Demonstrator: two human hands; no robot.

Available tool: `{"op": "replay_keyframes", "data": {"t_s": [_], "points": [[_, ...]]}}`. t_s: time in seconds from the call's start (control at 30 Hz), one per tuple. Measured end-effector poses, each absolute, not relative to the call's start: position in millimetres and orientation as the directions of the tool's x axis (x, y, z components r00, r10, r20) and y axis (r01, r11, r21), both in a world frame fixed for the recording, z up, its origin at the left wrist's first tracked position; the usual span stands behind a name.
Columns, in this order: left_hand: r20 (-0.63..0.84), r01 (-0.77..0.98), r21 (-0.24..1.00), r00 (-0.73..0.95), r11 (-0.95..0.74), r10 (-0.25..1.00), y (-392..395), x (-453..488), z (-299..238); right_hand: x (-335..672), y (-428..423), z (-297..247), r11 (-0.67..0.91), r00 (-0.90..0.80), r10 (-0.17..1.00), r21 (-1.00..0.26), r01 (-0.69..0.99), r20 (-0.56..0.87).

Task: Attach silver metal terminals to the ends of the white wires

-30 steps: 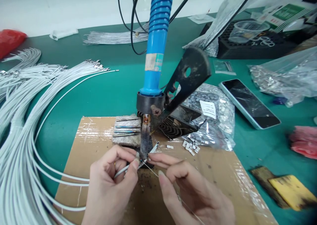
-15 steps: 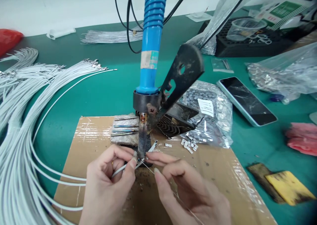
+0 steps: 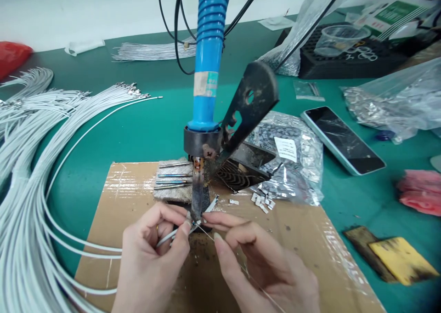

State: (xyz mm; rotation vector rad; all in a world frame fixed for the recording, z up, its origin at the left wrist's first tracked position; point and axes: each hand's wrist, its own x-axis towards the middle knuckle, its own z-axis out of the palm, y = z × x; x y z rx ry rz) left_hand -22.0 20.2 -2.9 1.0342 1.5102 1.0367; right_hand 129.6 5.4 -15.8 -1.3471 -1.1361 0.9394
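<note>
A blue-handled soldering iron stands upright in a dark metal stand, its tip pointing down at a taped cardboard sheet. My left hand pinches the end of a white cable and holds it against the tip. My right hand pinches a thin solder wire and brings its end to the same spot. Both hands meet just below the tip.
A large bundle of white cables curves over the green table at the left. A bag of small metal terminals and loose terminals lie right of the stand. A phone, a yellow sponge and plastic bags sit further right.
The view has shifted slightly. My hands stay at the iron's tip, still pinching the cable and the solder wire.
</note>
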Motion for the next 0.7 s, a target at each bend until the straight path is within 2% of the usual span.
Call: {"op": "replay_keyframes", "data": {"t_s": [0.37, 0.7], "points": [[-0.225, 0.097, 0.965, -0.170, 0.244, 0.959, 20.3, -22.0, -0.7, 131.3, 6.0, -14.0, 0.067, 0.218, 0.972, -0.993, 0.094, 0.086], [-0.254, 0.091, 0.959, -0.155, 0.270, 0.955, 21.0, -23.0, -3.3, 138.6, 8.3, -17.2, 0.109, 0.133, 0.982, -0.975, 0.192, 0.136]]}}
